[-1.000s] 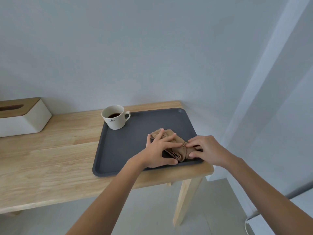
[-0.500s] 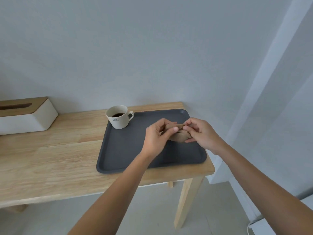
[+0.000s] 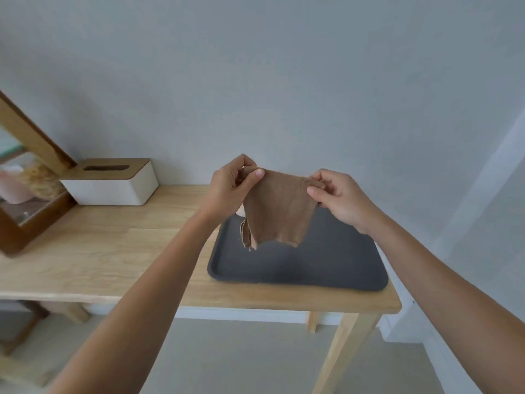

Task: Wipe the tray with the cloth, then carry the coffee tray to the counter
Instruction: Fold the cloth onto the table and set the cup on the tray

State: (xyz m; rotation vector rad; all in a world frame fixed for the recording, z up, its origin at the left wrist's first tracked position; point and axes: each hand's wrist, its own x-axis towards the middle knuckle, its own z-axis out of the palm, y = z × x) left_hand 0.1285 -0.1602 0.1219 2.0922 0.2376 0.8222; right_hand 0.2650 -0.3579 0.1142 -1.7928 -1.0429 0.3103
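A brown cloth (image 3: 279, 211) hangs spread out in the air above the dark grey tray (image 3: 326, 265). My left hand (image 3: 231, 184) pinches its upper left corner and my right hand (image 3: 338, 196) pinches its upper right corner. The tray lies flat on the right end of a light wooden table (image 3: 119, 251). The coffee cup is almost wholly hidden behind the cloth and my left wrist; only a pale sliver (image 3: 240, 211) shows at the tray's far left corner.
A white tissue box with a wooden lid (image 3: 113, 182) stands at the back of the table. A dark wooden framed mirror (image 3: 31, 191) leans at the far left. The wall runs close behind the table, and bare floor lies below its front edge.
Both hands lifted the bunched cloth off the tray and pulled it open between them. The view swung left, bringing the mirror into sight and hiding the cup.
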